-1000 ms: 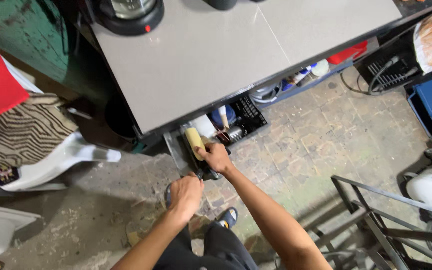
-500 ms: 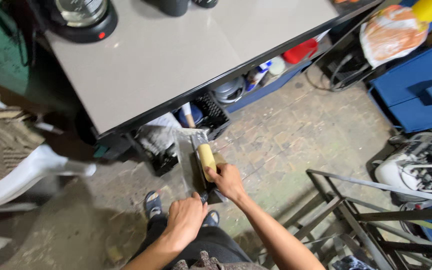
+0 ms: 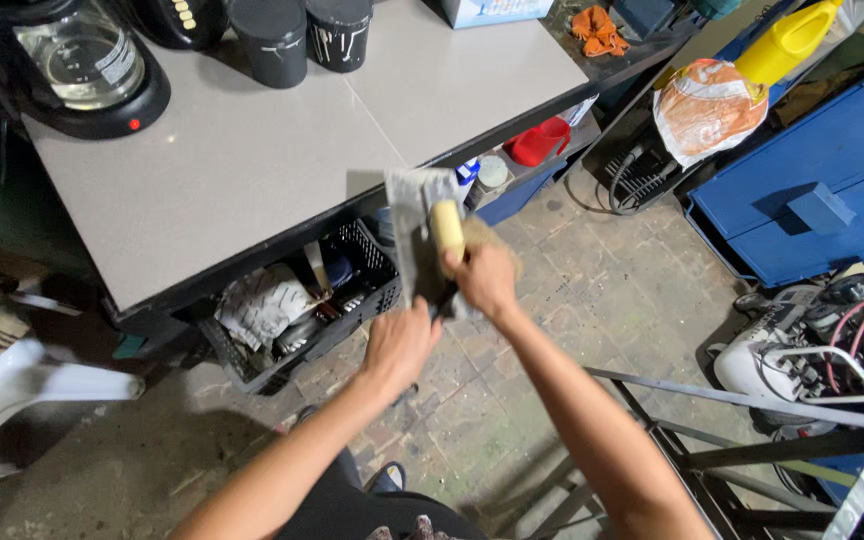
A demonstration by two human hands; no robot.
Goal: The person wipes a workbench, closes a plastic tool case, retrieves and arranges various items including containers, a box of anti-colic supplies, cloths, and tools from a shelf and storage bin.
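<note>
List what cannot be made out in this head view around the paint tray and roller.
- Grey metal paint tray: its near end is hidden behind both hands.
- Yellow foam roller: its handle is covered by the right hand.
- Left hand: fingers curl out of sight.
- Black plastic crate: contents shadowed under the grey table.

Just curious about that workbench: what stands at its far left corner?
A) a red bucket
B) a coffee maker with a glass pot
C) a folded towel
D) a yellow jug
B: a black coffee maker with a clear glass pot stands on the grey table.
</note>
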